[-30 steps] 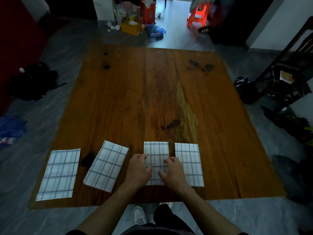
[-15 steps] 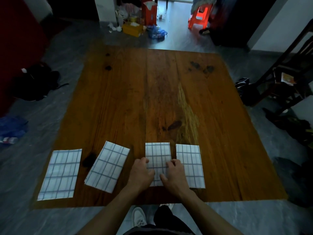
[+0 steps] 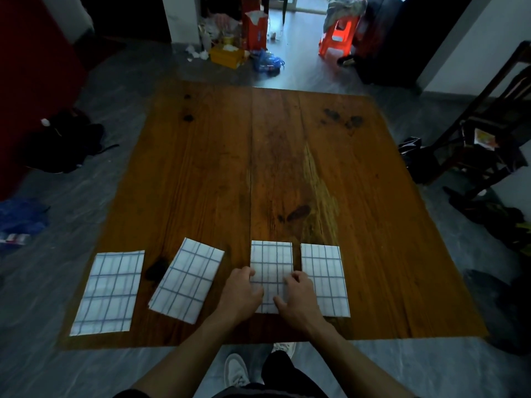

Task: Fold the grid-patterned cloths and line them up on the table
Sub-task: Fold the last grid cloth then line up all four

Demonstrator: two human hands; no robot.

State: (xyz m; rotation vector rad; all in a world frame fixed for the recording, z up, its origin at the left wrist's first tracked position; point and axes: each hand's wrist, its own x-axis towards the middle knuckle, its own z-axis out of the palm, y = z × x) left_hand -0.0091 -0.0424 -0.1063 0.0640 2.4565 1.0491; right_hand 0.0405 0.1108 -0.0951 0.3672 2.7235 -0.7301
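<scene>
Several folded white cloths with a blue grid lie in a row along the near edge of the wooden table [image 3: 273,168]. The far-left cloth [image 3: 110,291] lies straight. The second cloth [image 3: 186,280] is turned at an angle. My left hand [image 3: 241,293] and my right hand [image 3: 300,295] sit on the lower half of the third cloth [image 3: 271,257], fingers curled, each gripping one side edge. The fourth cloth [image 3: 324,280] lies just right of it, a narrow gap between them.
A dark wooden chair [image 3: 485,145] stands off the table's right side, with bags on the floor beside it. Dark clothes [image 3: 63,142] lie on the floor at left. Boxes, litter and a red stool [image 3: 336,38] sit beyond the far edge.
Both hands have slid a little toward me along the third cloth and their fingers have curled tighter on its edges. The cloths stay where they were.
</scene>
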